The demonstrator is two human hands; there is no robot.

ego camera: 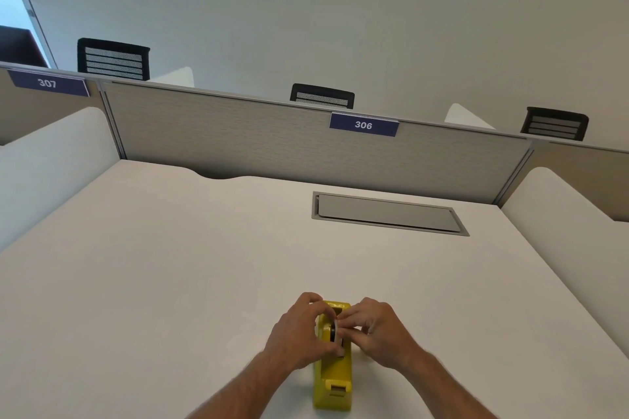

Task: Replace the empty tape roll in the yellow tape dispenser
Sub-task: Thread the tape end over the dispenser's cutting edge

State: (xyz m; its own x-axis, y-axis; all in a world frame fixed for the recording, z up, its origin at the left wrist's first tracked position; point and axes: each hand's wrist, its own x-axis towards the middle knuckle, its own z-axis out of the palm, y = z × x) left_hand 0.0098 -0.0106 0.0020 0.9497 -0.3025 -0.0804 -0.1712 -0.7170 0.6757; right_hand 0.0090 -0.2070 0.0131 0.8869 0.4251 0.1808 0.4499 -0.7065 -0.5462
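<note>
The yellow tape dispenser point(332, 381) stands on the white desk point(170, 282) near the front edge, its cutter end towards me. My left hand point(299, 333) grips the dispenser's left side at the roll cradle. My right hand point(374, 330) pinches a pale tape roll point(338, 333) on a black hub, which sits upright in the cradle between my fingers. My fingers hide most of the roll.
A grey flip-lid cable hatch point(388, 213) is set into the desk at the back right. A grey partition point(272, 139) with the label 306 point(363, 125) closes the far side. White side dividers point(51, 163) flank the desk. Black chairs point(114, 59) stand beyond.
</note>
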